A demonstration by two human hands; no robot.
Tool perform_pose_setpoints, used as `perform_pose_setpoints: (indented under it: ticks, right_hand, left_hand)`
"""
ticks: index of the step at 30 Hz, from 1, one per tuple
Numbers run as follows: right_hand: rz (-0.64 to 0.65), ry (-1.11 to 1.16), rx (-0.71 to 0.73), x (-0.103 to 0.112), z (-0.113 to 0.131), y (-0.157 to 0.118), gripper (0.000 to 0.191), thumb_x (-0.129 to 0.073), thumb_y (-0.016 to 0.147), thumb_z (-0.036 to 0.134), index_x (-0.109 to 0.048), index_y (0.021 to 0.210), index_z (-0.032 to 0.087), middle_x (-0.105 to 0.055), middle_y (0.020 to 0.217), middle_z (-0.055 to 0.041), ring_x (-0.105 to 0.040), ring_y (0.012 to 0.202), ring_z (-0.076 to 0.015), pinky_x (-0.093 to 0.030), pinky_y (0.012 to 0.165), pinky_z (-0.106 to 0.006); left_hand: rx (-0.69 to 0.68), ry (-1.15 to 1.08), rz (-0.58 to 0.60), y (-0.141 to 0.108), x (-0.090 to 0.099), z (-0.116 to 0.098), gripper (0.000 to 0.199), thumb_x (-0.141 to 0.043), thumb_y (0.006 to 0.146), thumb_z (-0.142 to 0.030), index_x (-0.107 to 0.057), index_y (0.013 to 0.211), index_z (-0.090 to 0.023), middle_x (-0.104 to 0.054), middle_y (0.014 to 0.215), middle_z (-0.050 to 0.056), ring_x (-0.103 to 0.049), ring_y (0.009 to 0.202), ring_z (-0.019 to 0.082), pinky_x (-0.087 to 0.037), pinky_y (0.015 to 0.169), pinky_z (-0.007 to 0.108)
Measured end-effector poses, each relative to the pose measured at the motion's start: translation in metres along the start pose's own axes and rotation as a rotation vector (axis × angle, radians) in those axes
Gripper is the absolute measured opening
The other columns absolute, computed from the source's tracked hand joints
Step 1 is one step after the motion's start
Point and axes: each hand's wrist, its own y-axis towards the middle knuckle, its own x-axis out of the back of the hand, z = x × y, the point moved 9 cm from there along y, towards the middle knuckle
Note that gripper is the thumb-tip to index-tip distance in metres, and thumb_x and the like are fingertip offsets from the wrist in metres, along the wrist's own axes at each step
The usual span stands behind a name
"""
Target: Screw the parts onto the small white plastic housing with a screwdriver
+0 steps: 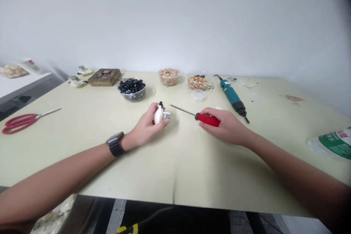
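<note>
Between the fingers and thumb of my left hand point(146, 124) is a small white plastic part point(158, 115) with a black tip on top and a grey piece at its side. My right hand point(226, 126) is wrapped round the red handle of a screwdriver point(207, 119). Its metal shaft points left, and the tip stands a little apart from the white part. Both hands are over the pale yellow tabletop point(192, 164).
Behind my hands stand tubs of black pieces point(133, 89), pale small parts point(169, 76) and brassy small parts point(197, 82). A teal electric screwdriver point(232, 95) lies right. Red scissors point(23, 122) and a metal block point(104, 77) are left; a green-labelled bottle point(333, 144) lies far right.
</note>
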Motion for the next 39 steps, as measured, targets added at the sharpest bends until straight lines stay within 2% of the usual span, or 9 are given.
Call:
perform_pose_setpoints:
  ticks: [4, 11, 19, 34, 39]
  right_hand:
    - [-0.108, -0.08, 0.18, 0.008, 0.007, 0.001, 0.021, -0.063, 0.101, 0.038, -0.073, 0.11, 0.022, -0.074, 0.113, -0.0078, -0.068, 0.099, -0.0225, -0.052, 0.088, -0.036]
    - [-0.228, -0.148, 0.269, 0.019, 0.013, -0.003, 0.019, -0.061, 0.103, 0.033, -0.074, 0.111, 0.022, -0.073, 0.111, -0.0082, -0.069, 0.096, -0.0217, -0.054, 0.087, -0.037]
    - [-0.249, -0.278, 0.305, 0.016, 0.015, -0.007, 0.02, -0.058, 0.105, 0.032, -0.073, 0.113, 0.023, -0.073, 0.113, -0.0079, -0.07, 0.094, -0.0208, -0.054, 0.08, -0.035]
    - [-0.227, -0.262, 0.312, 0.014, 0.018, -0.007, 0.021, -0.057, 0.106, 0.032, -0.073, 0.114, 0.023, -0.073, 0.112, -0.0079, -0.069, 0.093, -0.0205, -0.053, 0.08, -0.035]
    - [-0.187, -0.215, 0.317, 0.013, 0.018, -0.007, 0.022, -0.057, 0.106, 0.034, -0.074, 0.116, 0.023, -0.073, 0.113, -0.0088, -0.069, 0.093, -0.0208, -0.054, 0.08, -0.034]
  left_hand:
    - [0.007, -0.045, -0.018, 0.0, 0.001, 0.001, 0.051, -0.071, 0.095, -0.057, -0.049, 0.121, -0.02, -0.056, 0.102, 0.004, -0.052, 0.081, 0.013, -0.046, 0.068, 0.025]
    - [0.043, -0.134, -0.065, 0.0, 0.003, 0.003, 0.054, -0.061, 0.098, -0.066, -0.047, 0.125, -0.022, -0.055, 0.101, 0.004, -0.057, 0.082, 0.015, -0.055, 0.062, 0.025]
    - [0.039, -0.197, -0.094, 0.001, 0.005, 0.005, 0.055, -0.058, 0.098, -0.068, -0.047, 0.125, -0.021, -0.057, 0.104, 0.006, -0.06, 0.081, 0.016, -0.057, 0.06, 0.026]
    - [0.033, -0.227, -0.066, 0.001, 0.002, 0.006, 0.053, -0.057, 0.099, -0.067, -0.048, 0.124, -0.021, -0.058, 0.101, 0.006, -0.06, 0.08, 0.017, -0.057, 0.059, 0.026]
    - [-0.007, -0.219, -0.069, 0.001, 0.003, 0.003, 0.052, -0.058, 0.099, -0.066, -0.049, 0.122, -0.02, -0.057, 0.1, 0.007, -0.059, 0.079, 0.016, -0.056, 0.058, 0.025]
